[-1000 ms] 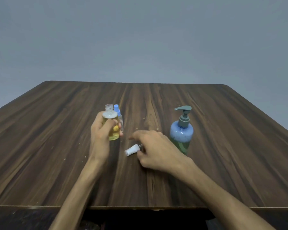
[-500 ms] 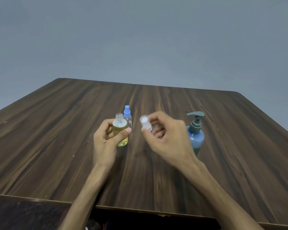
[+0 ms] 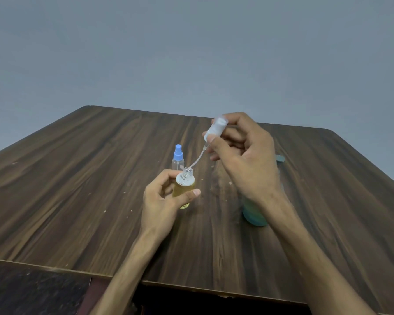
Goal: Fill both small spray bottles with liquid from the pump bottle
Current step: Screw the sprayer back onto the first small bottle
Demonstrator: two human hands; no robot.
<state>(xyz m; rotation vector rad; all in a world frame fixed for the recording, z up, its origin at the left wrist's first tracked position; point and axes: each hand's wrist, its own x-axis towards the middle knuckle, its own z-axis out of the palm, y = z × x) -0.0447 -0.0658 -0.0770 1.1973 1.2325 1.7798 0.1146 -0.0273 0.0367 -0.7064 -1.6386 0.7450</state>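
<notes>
1. Gripping the filled bottle (image 3: 183, 189) upright just above the table (image 3: 77, 189), the left hand (image 3: 166, 201) has fingers and thumb curled round its body; the right hand (image 3: 239, 151) pinches the white sprayer (image 3: 215, 129) between thumb and fingertips.
2. A second ago the sprayer lay on the table under the right hand; half a second ago it was lifted beside the bottle. Now it is higher, and its dip tube (image 3: 197, 159) slants down with the tip at the open neck.
3. My reading: this bottle, yellow most of the way up, is filled and is being capped; screwing down is not yet done.
4. Count: two small spray bottles, one held, and one blue-capped bottle (image 3: 178, 159) standing just behind, which looks clear and empty; one pump bottle (image 3: 254, 215), mostly hidden by the right forearm; one loose sprayer; two hands.
</notes>
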